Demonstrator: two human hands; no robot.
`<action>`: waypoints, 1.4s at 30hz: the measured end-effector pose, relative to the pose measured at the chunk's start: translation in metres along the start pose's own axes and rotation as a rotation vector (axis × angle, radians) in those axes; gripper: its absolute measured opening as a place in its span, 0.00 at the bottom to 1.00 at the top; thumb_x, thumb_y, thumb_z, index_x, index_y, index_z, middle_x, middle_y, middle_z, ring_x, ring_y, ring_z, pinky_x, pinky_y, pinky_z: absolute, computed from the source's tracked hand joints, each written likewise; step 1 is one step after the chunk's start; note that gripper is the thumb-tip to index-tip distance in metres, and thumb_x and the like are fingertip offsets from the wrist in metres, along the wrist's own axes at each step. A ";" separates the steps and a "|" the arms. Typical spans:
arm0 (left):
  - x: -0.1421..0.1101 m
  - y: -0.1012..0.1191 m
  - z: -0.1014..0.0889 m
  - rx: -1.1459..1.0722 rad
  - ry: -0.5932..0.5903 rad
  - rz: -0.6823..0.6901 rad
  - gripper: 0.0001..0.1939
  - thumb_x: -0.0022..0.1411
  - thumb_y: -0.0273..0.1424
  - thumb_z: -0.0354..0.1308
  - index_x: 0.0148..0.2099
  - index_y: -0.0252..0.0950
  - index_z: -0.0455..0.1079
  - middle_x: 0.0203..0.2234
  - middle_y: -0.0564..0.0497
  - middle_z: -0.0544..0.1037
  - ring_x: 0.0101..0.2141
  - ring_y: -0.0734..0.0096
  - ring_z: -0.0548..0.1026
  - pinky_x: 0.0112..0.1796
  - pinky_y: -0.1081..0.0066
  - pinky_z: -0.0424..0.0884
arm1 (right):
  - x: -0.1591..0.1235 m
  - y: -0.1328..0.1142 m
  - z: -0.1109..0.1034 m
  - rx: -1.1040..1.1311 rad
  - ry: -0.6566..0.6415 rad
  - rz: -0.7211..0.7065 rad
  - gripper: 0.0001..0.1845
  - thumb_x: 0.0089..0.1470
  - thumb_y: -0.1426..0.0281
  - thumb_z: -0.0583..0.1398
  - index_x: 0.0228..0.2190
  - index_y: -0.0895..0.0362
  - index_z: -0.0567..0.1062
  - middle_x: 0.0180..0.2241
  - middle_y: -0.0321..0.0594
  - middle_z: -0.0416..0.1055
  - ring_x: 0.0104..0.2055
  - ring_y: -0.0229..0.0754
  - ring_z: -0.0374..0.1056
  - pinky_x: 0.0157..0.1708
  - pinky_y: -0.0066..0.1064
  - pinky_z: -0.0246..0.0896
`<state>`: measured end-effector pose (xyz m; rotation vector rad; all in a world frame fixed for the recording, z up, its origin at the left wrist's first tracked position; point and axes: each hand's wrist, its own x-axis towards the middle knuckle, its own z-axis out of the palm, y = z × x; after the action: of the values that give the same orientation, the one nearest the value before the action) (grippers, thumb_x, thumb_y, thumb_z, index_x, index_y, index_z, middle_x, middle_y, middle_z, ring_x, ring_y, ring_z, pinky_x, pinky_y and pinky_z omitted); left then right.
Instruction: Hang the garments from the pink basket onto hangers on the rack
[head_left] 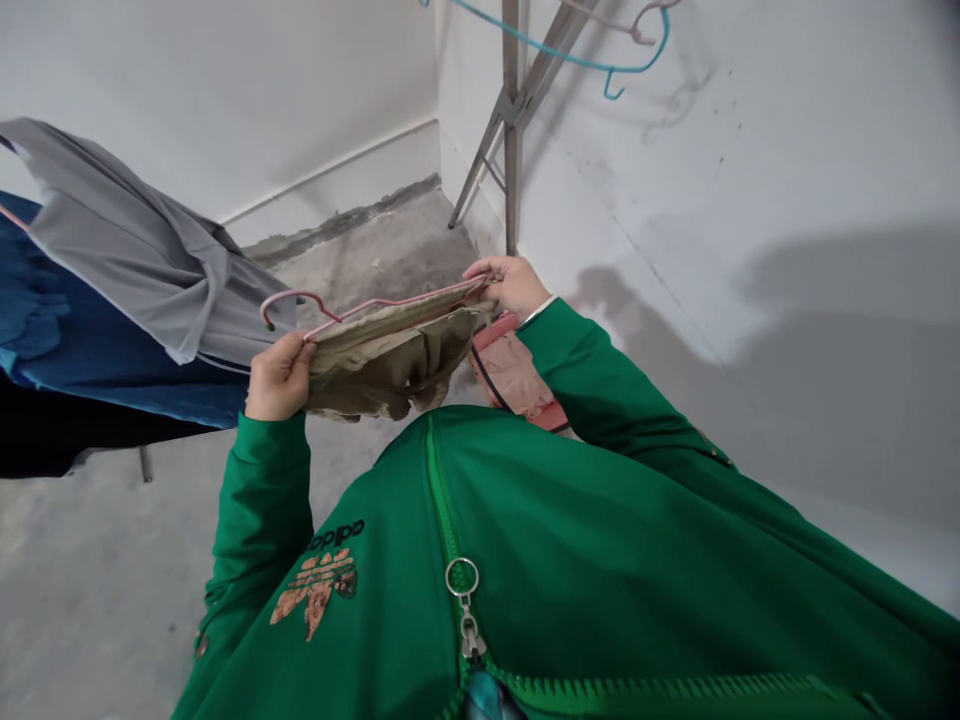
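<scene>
A white plaster wall (750,150) filled the right and top of the frame, meeting a second wall in a corner at upper centre, and a bare grey concrete floor (90,600) ran along the lower left. A person in a green zip-up track jacket (570,540) took up the lower part of the frame, with a copper-coloured trefoil logo (315,590) on the chest and a metal ring zip pull (466,610) hanging at centre bottom. At the left edge, a grey garment (127,230) hung beside a blue garment (97,340). A thin metal stand (511,120) rose at top centre, with a teal wire hanger (592,60) above it.

At centre, a beige cloth garment (382,365) sagged from a pink wire hanger (390,305), its hook pointing left. The left hand (279,378) was closed around the hanger's left end and the cloth's edge, while the right hand (510,285) gripped the opposite end. Just below the right hand lay a pink fabric piece with dark trim (514,375), partly hidden by the sleeve.
</scene>
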<state>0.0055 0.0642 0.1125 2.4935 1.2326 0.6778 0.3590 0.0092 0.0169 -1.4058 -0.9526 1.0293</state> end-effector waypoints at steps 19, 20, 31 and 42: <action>-0.008 0.009 -0.010 0.108 0.167 0.052 0.15 0.67 0.38 0.45 0.41 0.38 0.71 0.32 0.47 0.77 0.36 0.65 0.76 0.39 0.67 0.71 | -0.020 -0.048 -0.024 -0.589 -0.264 -0.643 0.26 0.50 0.55 0.63 0.48 0.54 0.72 0.51 0.47 0.70 0.54 0.52 0.65 0.54 0.48 0.61; -0.007 0.010 -0.011 0.091 0.158 0.054 0.15 0.67 0.38 0.45 0.41 0.39 0.71 0.32 0.47 0.76 0.36 0.64 0.76 0.40 0.67 0.71 | -0.015 -0.042 -0.023 -0.679 -0.296 -0.684 0.23 0.52 0.56 0.61 0.47 0.55 0.73 0.50 0.48 0.71 0.54 0.52 0.65 0.54 0.49 0.60; 0.004 0.018 0.014 0.138 -0.075 0.146 0.18 0.67 0.36 0.42 0.50 0.36 0.69 0.40 0.43 0.76 0.44 0.61 0.75 0.45 0.65 0.71 | -0.019 -0.038 0.034 -1.070 -0.261 -0.944 0.12 0.56 0.71 0.50 0.33 0.56 0.74 0.32 0.45 0.75 0.38 0.47 0.68 0.40 0.40 0.59; 0.002 0.002 -0.007 0.506 -0.059 -0.324 0.24 0.55 0.25 0.48 0.55 0.35 0.67 0.41 0.41 0.77 0.43 0.51 0.76 0.43 0.58 0.70 | -0.022 -0.050 0.029 -1.218 -0.151 -0.899 0.13 0.56 0.74 0.48 0.33 0.58 0.73 0.29 0.43 0.73 0.31 0.44 0.68 0.29 0.33 0.55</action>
<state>0.0038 0.0653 0.1199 2.5564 1.9227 0.2252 0.3247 0.0012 0.0675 -1.4885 -2.2424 -0.2472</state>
